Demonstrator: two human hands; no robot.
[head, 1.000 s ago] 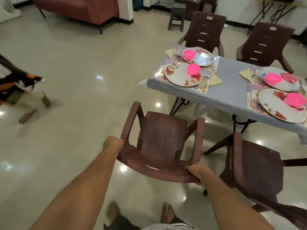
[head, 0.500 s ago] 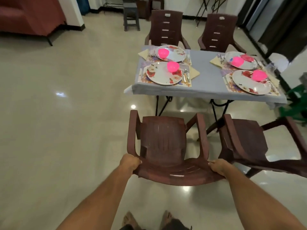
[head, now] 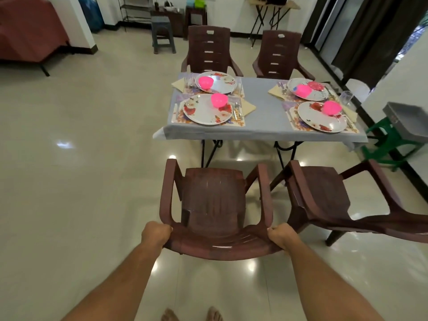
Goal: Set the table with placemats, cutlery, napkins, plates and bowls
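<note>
All four places on the grey-clothed worktop (head: 259, 121) look fully laid, while both hands (head: 157, 232) (head: 280, 235) grasp a brown plastic armchair (head: 215, 209) not yet tucked in.

The room is evenly and fairly brightly lit from overhead, and the glossy floor (head: 69, 158) throws back small white glare spots, one at the left, several under the table (head: 261, 126) and around the near chair (head: 215, 205). Shadows are soft and faint, pooling mostly below the table, while the doorway at the top right stays dark against a pale wall. The wide lens bends straight lines towards the edges, so the second chair (head: 335, 200) on the right looks stretched, and fine detail is slightly soft throughout, most at the far end and corners.
</note>
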